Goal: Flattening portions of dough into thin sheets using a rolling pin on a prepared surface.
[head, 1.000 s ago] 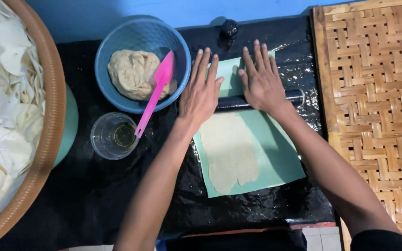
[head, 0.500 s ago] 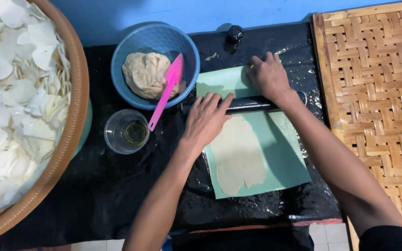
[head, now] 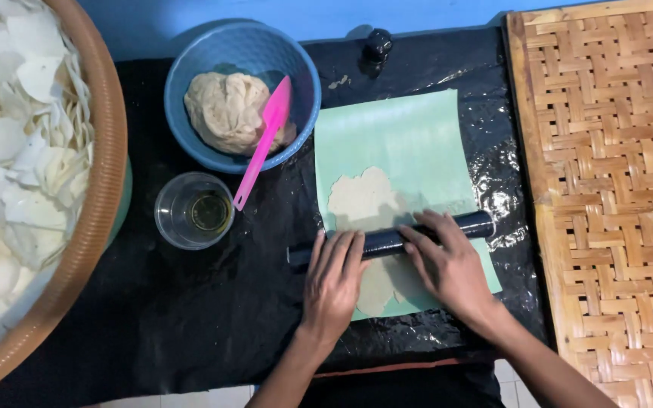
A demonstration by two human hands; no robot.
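where the black plastic-covered table (head: 190, 325) nears its front edge, a dark rolling pin (head: 387, 240) lies crosswise on a pale green sheet (head: 410, 136), resting over a thin, flattened piece of dough (head: 364, 200). the dough shows both beyond the pin and on the near side of it, partly hidden under the hands. the left hand (head: 332, 281) lies flat on the pin's left part, fingers straight and close together, palm down. the right hand (head: 451, 264) presses on the pin's right part, fingers a little spread and laid over it; neither hand curls around it. toward the back edge, left of the sheet, a blue bowl (head: 190, 75) holds a lump of dough (head: 224, 109) with a pink scraper (head: 264, 140) leaning out over its rim. just in front of the bowl stands a clear glass (head: 183, 227) with a little oil. at the left edge sits a big woven basket (head: 103, 196) of white chips (head: 17, 151); at the right edge lies a woven bamboo mat (head: 606, 189).
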